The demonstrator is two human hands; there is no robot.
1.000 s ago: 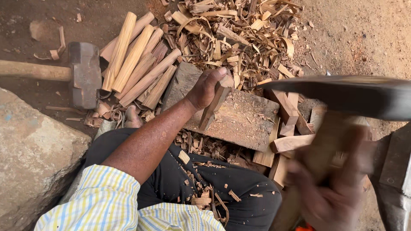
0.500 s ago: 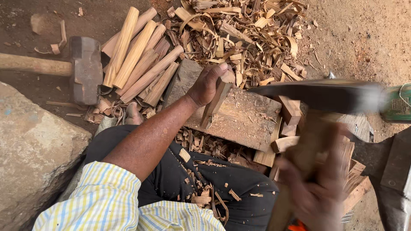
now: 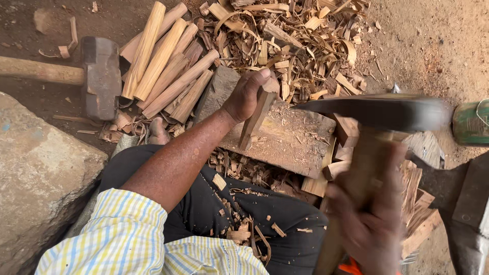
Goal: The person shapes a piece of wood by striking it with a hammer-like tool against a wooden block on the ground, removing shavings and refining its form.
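My left hand [image 3: 245, 95] grips the top of a short wooden stick [image 3: 256, 118] that stands tilted on a flat chopping block [image 3: 295, 142]. My right hand [image 3: 374, 224] is closed around the wooden handle of a hatchet, whose blurred dark blade [image 3: 377, 112] hangs level over the right end of the block, to the right of the stick. My lap in dark trousers [image 3: 254, 219] is strewn with wood chips.
A sledgehammer [image 3: 99, 76] lies at the left beside a row of trimmed wooden sticks [image 3: 165, 63]. Shavings and chips [image 3: 285, 35] pile behind the block. A large stone [image 3: 35, 173] sits at the lower left. Split pieces [image 3: 417, 203] and a metal object [image 3: 468, 214] lie right.
The hatchet blade has dropped lower and shifted left toward the stick. My left hand stays on the stick on the block.
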